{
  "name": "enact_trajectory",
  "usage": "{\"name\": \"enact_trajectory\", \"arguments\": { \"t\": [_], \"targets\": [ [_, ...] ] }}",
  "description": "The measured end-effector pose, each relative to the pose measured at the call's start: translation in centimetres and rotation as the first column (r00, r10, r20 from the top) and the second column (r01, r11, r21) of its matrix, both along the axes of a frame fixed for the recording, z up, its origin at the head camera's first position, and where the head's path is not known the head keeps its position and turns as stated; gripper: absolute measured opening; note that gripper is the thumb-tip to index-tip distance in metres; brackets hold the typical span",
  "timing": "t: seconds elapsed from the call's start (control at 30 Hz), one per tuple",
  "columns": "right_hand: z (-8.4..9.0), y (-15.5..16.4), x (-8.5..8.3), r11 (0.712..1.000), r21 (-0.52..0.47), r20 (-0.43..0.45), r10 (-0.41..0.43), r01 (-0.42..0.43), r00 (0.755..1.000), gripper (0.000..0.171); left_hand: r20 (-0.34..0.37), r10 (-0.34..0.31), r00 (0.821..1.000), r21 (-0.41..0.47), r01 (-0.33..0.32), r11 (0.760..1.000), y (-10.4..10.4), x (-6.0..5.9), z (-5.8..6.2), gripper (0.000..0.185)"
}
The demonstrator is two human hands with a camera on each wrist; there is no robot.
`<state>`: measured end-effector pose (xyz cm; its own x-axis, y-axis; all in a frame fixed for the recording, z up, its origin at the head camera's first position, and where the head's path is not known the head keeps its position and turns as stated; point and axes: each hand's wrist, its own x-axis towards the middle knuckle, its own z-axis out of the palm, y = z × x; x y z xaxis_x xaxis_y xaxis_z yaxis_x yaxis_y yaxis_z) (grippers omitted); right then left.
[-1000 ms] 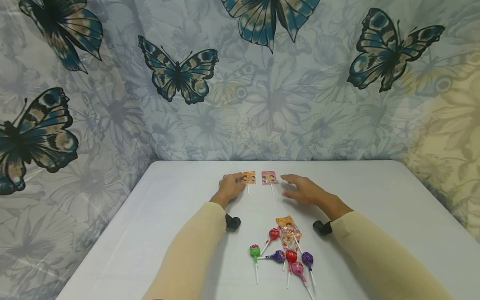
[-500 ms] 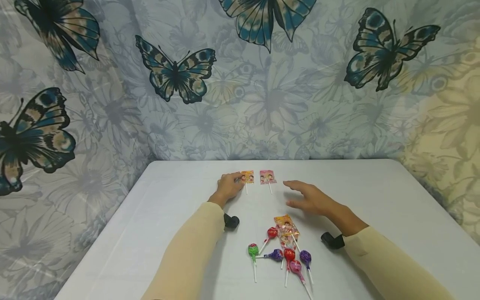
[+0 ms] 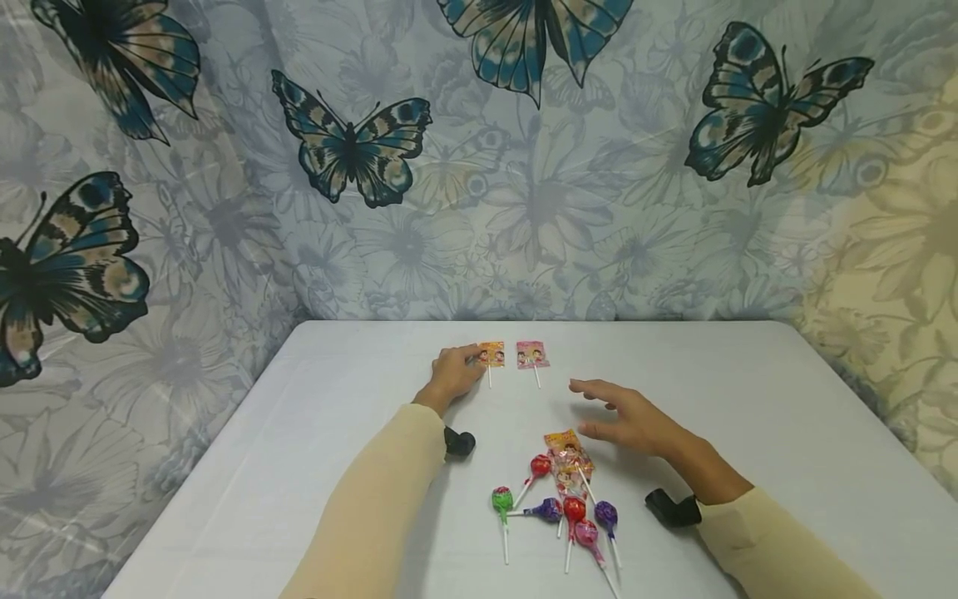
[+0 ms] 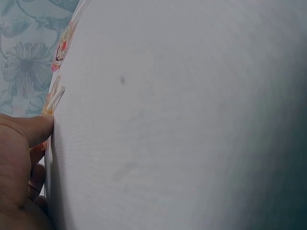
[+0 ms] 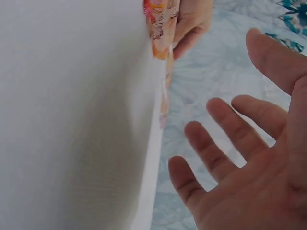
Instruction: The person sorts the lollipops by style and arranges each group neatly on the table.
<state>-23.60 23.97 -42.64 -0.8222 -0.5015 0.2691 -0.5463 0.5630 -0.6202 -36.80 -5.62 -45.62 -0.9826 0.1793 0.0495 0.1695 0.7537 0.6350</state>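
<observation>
At the far middle of the white table point(image 3: 748, 399) lie two flat wrapped lollipops, an orange one point(image 3: 493, 355) and a pink one point(image 3: 532, 355), side by side. My left hand point(image 3: 473, 359) pinches the left edge of the orange one with curled fingers; the wrist view shows my thumb point(image 4: 33, 132) by its stick point(image 4: 55, 99). My right hand point(image 3: 591, 408) hovers open, fingers spread point(image 5: 225, 129), just above and right of a heap of round lollipops point(image 3: 561, 503). A third flat orange lollipop point(image 3: 566, 449) tops that heap.
The heap holds red, purple, green and pink round lollipops with white sticks pointing toward me. A butterfly-patterned cloth point(image 3: 479, 166) hangs behind and beside the table. Black wrist cameras point(image 3: 458, 443) sit on both cream sleeves.
My right hand has drawn back from beside the pink flat lollipop toward me and the heap. The left hand has stayed at the orange flat lollipop.
</observation>
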Motion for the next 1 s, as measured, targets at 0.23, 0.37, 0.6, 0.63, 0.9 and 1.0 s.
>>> {"name": "enact_trajectory", "arguments": {
  "t": [0.23,0.37,0.6,0.63,0.9,1.0],
  "targets": [
    [-0.9,0.2,0.8,1.0,0.013,0.045,0.015,-0.016,0.999,0.065,-0.006,-0.015,1.0,-0.005,0.015,1.0,-0.1,0.2,-0.3,0.041],
    [-1.2,0.2,0.9,0.998,0.043,0.093,0.031,-0.035,0.995,0.071,-0.006,-0.012,1.0,0.0,0.012,1.0,-0.3,0.2,-0.2,0.042],
    [-1.5,-0.1,0.7,0.985,0.125,0.119,0.108,-0.123,0.987,0.074,-0.033,-0.011,0.999,-0.017,0.011,1.0,-0.5,0.1,0.0,0.042],
    [-1.5,-0.1,0.7,0.982,0.141,0.122,0.113,-0.13,0.986,0.073,-0.034,-0.011,0.999,-0.017,0.01,1.0,-0.5,0.1,0.0,0.042],
    [-1.4,-0.5,1.3,0.97,0.209,0.122,0.1,-0.124,0.987,0.073,-0.031,-0.013,0.999,-0.013,0.013,1.0,-0.2,0.0,-0.2,0.042],
    [-1.5,-0.6,1.4,0.969,0.214,0.122,0.096,-0.121,0.988,0.071,-0.029,-0.016,0.999,-0.01,0.016,1.0,-0.1,0.0,-0.1,0.042]
  ]
}}
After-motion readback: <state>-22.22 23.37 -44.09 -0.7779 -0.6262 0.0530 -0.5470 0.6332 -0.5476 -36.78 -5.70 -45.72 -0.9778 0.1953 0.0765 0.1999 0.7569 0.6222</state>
